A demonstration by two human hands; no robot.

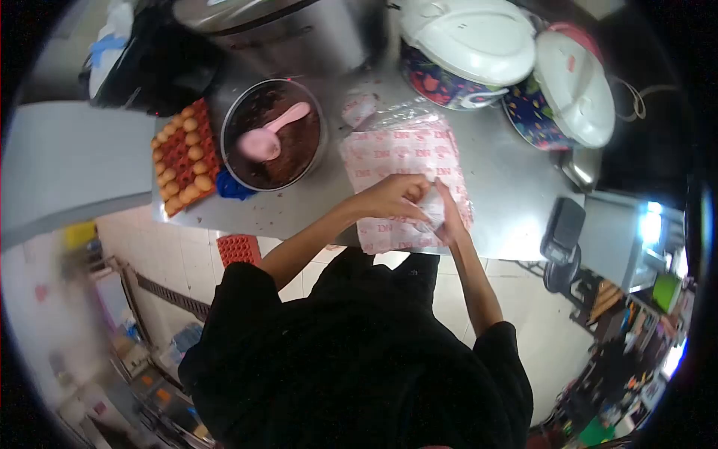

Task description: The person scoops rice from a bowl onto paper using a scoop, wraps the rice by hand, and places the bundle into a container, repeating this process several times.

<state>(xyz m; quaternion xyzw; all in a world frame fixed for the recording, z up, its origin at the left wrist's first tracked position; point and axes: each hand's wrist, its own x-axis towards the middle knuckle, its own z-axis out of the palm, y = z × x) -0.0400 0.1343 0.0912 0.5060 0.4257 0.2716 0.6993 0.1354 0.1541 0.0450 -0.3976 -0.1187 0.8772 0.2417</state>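
A stack of white paper sheets with pink print (396,153) lies on the steel table in front of me. Over its right part, my left hand (396,197) and my right hand (451,217) are closed round a small whitish wrapped item (431,207). What is inside the wrap cannot be made out. Left of the stack stands a round pot of dark brown food (299,153), with a pink ladle (262,144) resting in it. Behind the stack are a crumpled clear plastic bag (407,114) and a small pink-and-white packet (359,109).
An egg tray (179,156) stands at the table's left edge, beside blue plastic (233,185). Two lidded floral pots (464,45) (572,90) are at the back right. A large steel pot (299,37) stands behind. A black scale-like device (565,228) is at the right edge.
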